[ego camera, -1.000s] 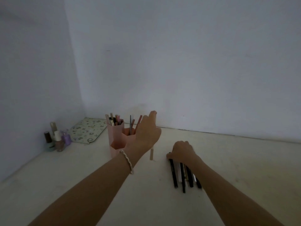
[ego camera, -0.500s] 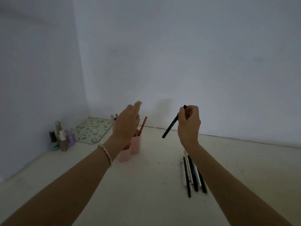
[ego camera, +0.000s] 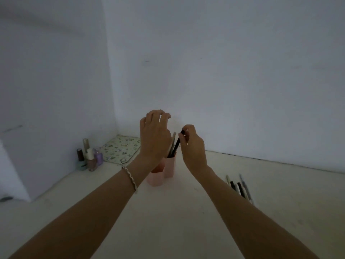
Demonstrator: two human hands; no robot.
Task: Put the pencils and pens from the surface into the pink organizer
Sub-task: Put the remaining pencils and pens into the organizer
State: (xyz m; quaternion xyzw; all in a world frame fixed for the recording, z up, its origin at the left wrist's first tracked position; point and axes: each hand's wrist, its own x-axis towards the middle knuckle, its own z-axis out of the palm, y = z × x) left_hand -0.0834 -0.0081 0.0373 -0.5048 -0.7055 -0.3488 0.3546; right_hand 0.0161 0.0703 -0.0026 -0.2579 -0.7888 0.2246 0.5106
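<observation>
The pink organizer point(ego camera: 169, 168) stands on the pale surface near the back wall, mostly hidden behind my left wrist. My right hand point(ego camera: 193, 146) pinches the top of a black pen point(ego camera: 175, 146), whose lower end is inside the organizer's right compartment beside a pale pencil. My left hand point(ego camera: 155, 135) hovers above the organizer with curled, spread fingers and holds nothing. Several pens and pencils point(ego camera: 239, 187) lie side by side on the surface to the right, partly hidden by my right forearm.
Nail polish bottles point(ego camera: 89, 156) cluster in the left corner by the wall. A patterned mat point(ego camera: 121, 148) lies flat behind the organizer. Walls close off the back and left.
My right hand lifted a black pen from the row, carried it left and lowered its tip into the organizer. My left hand rose above the organizer.
</observation>
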